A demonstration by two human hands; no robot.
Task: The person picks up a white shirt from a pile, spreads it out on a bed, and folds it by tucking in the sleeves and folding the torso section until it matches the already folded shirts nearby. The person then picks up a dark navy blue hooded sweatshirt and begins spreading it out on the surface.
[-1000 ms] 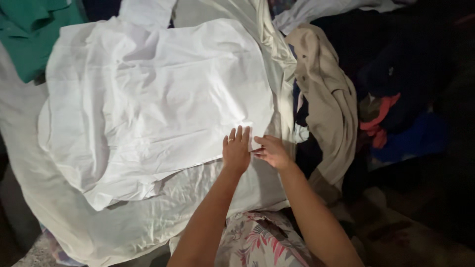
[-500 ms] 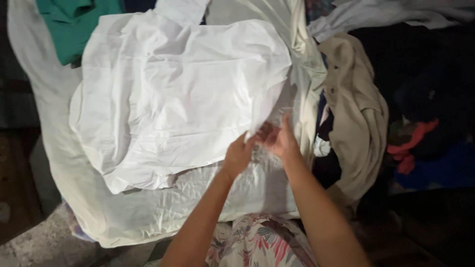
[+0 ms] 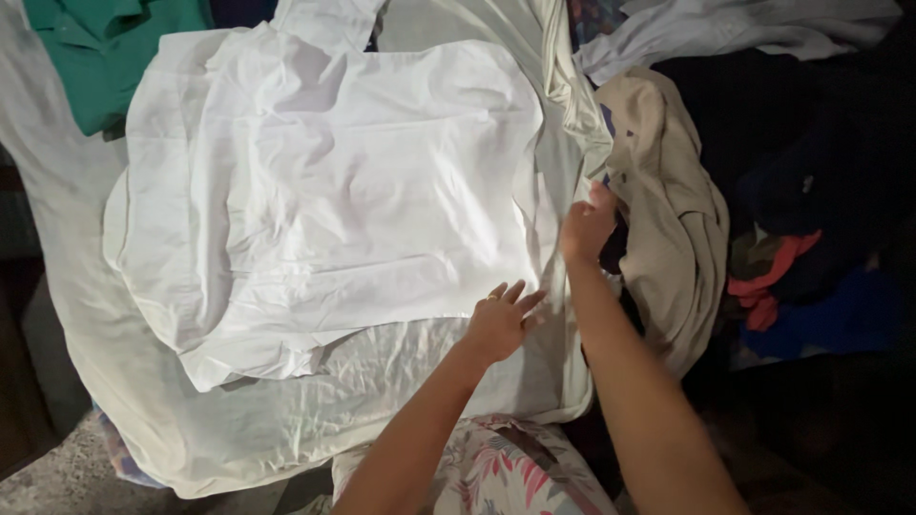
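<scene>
Moved apart since 0.5 s ago: right hand (image 3: 586, 227) now up at the right edge of the white shirt (image 3: 334, 191), grip unclear, left hand (image 3: 501, 324) flat and open just below its hem; soft, light, limp, best pinched at corners.

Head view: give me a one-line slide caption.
Left hand pressed flat on a white garment spread over a pale sheet; right hand at its right edge.

I'm seeing a white shirt (image 3: 334, 181), cream sheet (image 3: 143, 410), beige jacket (image 3: 668, 210), green top (image 3: 105, 48) (my dress (image 3: 487, 472) showing pink florals).
</scene>
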